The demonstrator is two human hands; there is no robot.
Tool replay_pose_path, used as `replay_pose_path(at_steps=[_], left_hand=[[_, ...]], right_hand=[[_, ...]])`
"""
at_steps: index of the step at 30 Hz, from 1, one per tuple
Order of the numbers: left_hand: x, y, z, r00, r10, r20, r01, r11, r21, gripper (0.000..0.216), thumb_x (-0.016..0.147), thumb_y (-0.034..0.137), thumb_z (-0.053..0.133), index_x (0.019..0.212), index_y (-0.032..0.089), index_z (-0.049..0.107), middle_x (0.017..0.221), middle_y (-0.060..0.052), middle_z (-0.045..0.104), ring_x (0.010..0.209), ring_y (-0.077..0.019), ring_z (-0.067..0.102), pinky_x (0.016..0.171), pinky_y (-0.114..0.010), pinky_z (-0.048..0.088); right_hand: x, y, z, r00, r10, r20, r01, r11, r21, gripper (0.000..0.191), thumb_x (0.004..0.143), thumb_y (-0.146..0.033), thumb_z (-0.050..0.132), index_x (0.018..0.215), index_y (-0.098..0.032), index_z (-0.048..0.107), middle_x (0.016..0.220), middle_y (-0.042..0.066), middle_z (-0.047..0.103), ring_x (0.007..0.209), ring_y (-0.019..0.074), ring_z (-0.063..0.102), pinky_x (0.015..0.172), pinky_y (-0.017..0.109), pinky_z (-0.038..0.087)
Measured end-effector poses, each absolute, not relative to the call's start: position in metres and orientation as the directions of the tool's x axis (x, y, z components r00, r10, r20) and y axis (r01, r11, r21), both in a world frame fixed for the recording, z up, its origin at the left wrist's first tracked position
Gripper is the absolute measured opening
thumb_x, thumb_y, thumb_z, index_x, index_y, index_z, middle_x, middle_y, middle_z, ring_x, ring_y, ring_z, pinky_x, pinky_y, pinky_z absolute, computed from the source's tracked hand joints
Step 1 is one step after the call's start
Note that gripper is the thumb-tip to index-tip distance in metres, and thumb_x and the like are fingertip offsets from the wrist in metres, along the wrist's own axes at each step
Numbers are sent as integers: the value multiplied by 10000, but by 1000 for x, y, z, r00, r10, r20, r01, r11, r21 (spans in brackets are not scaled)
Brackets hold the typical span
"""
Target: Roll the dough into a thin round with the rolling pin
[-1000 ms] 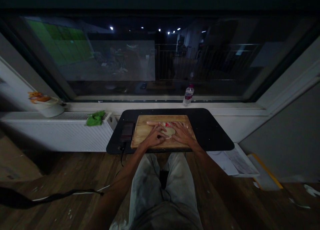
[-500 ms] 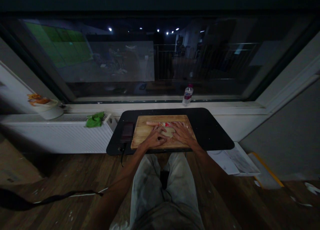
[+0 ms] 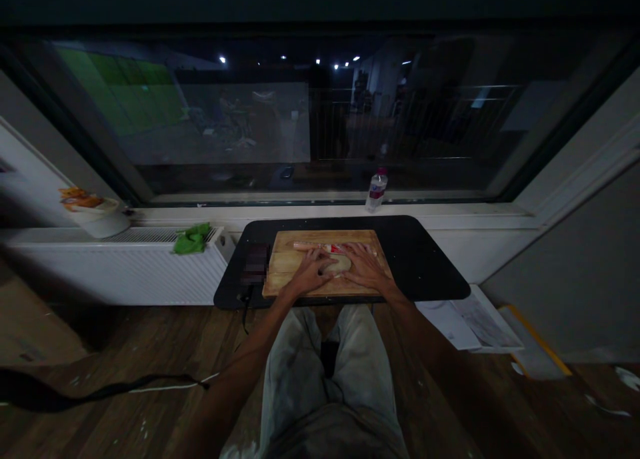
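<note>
A pale round of dough [image 3: 337, 265] lies on a wooden cutting board [image 3: 283, 262] that sits on a small black table [image 3: 425, 266]. My left hand [image 3: 309, 276] rests on the dough's left side, fingers stretched out and pressing on it. My right hand [image 3: 364, 266] lies flat on its right side, fingers spread. A rolling pin with a red label [image 3: 325, 247] lies across the board just beyond my fingertips, touched by neither hand as far as I can see.
A dark small object [image 3: 255, 264] sits on the table's left part, with a cable hanging down. A water bottle [image 3: 376, 190] stands on the windowsill. A green cloth [image 3: 191, 238] and a white bowl [image 3: 100, 217] rest on the radiator. Papers [image 3: 470, 319] lie on the floor to the right.
My left hand has shifted slightly up and right over the dough, uncovering more of its centre. The right hand has hardly moved.
</note>
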State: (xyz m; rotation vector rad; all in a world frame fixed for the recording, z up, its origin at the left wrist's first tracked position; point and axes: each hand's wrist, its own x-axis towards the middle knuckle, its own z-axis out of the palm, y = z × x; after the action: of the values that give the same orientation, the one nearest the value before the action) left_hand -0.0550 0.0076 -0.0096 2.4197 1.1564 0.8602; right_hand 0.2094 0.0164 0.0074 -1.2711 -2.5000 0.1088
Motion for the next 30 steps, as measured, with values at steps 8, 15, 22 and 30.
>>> replay_pose_path(at_steps=[8, 15, 22, 30], left_hand=[[-54, 7, -9, 487, 789, 374, 613, -614, 498, 397, 1003, 403, 847, 1386, 297, 833, 1403, -111, 671, 1381, -329, 567, 1272, -524, 443], [-53, 7, -7, 485, 788, 379, 619, -615, 488, 397, 1008, 431, 838, 1372, 275, 836, 1405, -119, 669, 1370, -331, 577, 1260, -520, 456], [-51, 4, -6, 477, 804, 356, 675, -594, 438, 398, 1037, 423, 787, 1417, 309, 808, 1421, -116, 672, 1390, -342, 553, 1248, -546, 465], [-43, 2, -4, 430, 838, 337, 725, -543, 424, 407, 1010, 455, 822, 1392, 317, 807, 1453, -116, 650, 1393, -354, 530, 1258, -567, 447]], right_hand=[[206, 14, 10, -536, 807, 248, 785, 584, -204, 842, 1025, -518, 744, 1751, -183, 477, 1705, 209, 541, 1553, 403, 468, 1315, 612, 334], [208, 18, 4, -548, 797, 256, 786, 595, -169, 905, 1031, -631, 734, 1782, -224, 437, 1697, 206, 543, 1540, 420, 474, 1299, 636, 334], [209, 18, 6, -556, 787, 266, 778, 606, -166, 848, 1046, -567, 730, 1762, -196, 468, 1672, 211, 565, 1505, 409, 502, 1292, 613, 335], [213, 20, 3, -591, 759, 274, 743, 644, -182, 883, 1021, -466, 727, 1798, -200, 400, 1704, 206, 532, 1533, 403, 475, 1289, 616, 328]])
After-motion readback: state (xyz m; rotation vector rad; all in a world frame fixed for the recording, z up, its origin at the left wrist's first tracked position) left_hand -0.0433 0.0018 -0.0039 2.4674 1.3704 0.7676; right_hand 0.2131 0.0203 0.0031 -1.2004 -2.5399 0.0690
